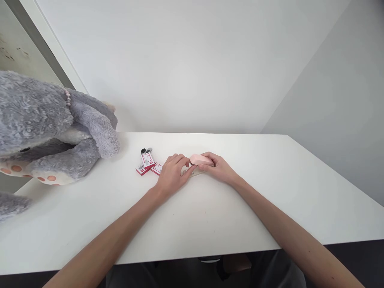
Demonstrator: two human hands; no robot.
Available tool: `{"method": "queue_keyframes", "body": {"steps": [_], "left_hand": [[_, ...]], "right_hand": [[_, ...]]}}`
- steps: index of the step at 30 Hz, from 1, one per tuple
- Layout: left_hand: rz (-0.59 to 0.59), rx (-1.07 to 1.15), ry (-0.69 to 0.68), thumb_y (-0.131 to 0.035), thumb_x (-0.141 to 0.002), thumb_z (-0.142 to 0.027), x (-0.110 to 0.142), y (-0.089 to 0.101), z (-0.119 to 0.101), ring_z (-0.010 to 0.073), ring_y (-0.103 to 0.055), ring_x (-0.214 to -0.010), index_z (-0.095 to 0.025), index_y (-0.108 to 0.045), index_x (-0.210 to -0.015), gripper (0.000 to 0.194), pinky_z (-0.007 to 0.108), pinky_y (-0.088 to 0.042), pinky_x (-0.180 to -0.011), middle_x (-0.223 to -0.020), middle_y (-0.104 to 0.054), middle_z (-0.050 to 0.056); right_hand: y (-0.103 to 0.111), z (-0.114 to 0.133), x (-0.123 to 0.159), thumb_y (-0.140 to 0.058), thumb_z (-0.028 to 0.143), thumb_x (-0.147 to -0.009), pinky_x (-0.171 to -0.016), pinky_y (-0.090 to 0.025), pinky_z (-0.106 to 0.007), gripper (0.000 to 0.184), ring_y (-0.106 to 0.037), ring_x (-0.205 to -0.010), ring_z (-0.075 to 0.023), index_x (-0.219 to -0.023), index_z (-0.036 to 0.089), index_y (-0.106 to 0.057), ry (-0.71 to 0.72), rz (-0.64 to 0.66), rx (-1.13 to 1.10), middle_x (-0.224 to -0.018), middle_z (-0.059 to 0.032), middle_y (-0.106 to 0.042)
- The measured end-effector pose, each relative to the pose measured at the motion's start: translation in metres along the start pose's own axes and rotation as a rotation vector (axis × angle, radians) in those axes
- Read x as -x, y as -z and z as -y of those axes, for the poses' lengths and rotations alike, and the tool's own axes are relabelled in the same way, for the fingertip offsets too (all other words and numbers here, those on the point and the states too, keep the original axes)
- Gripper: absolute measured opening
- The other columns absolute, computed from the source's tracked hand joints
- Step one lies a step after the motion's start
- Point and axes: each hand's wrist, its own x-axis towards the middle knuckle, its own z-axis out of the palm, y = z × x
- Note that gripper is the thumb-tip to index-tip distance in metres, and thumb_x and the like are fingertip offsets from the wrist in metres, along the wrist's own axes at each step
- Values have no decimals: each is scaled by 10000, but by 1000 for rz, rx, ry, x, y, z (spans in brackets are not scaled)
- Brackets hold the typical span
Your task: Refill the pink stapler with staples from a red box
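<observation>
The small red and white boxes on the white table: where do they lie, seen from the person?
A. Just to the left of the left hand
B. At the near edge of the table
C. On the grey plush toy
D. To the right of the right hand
A: the small red and white boxes lie on the white table just left of the left hand, which meets the right hand at a pale pink stapler.

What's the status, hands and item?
Left hand and right hand both on pink stapler, on the white table. Red staple boxes just left of the left hand. Grey plush toy far left, apart.
</observation>
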Motion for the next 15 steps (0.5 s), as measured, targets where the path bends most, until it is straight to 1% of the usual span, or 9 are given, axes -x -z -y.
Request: {"method": "queue_keyframes", "body": {"steps": [9,15], "left_hand": [[55,29,65,-564,-1013,-416,-1,2,-3,201,-580,-828,-227,-560,-847,252,384,-475,-813,-909,-683,28],[72,28,73,-572,-1005,-408,0,2,-3,200,-584,-832,-228,-561,-847,240,381,-481,-806,-896,-668,24]], "right_hand": [[1,1,1,-769,593,-829,-822,-518,-370,439,-629,-951,-234,-1131,285,-687,-12,14,-9,-1098,-25,-689],[1,2,1,-760,595,-833,-827,-526,-374,441,-635,-957,-239,-1135,284,-688,-13,15,-3,-1107,-30,-694]]}}
